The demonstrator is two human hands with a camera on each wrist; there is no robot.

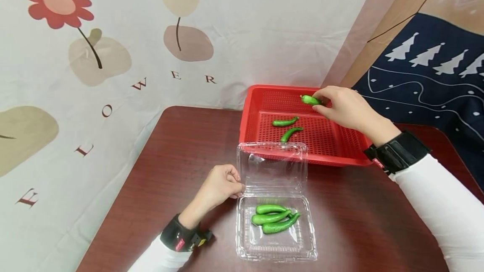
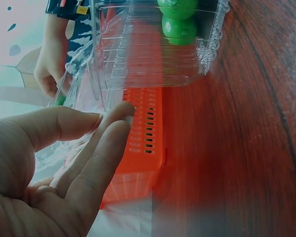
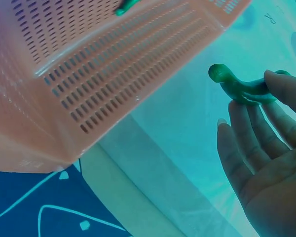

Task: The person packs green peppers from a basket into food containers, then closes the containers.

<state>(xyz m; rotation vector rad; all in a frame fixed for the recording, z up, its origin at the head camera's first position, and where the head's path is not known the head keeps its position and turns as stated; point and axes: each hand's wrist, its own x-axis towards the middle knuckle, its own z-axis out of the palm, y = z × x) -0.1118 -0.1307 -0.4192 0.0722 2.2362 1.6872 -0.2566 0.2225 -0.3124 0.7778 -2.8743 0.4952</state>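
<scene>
Pepper (image 1: 310,100), pinched by the right hand (image 1: 342,106) above the red basket (image 1: 246,112), is probably light, firm and slick-skinned; hold it around its middle. Nearer than the basket, the left hand (image 1: 218,186) pinches the edge of the clear box (image 1: 274,249), likely thin, flexible plastic.

Peppers (image 1: 270,218) counted: 6. In the box (image 1: 274,249) 3 are held, in the basket (image 1: 321,142) 2, by the right hand (image 1: 342,106) 1. Seen: 1 box, 1 basket, 1 worktop (image 1: 189,146), 2 hands, 2 wrist straps (image 1: 402,150). Printed: 2 flowers (image 1: 59,2), 6 letters (image 1: 175,74), 4 trees (image 1: 425,56), one cropped.
</scene>
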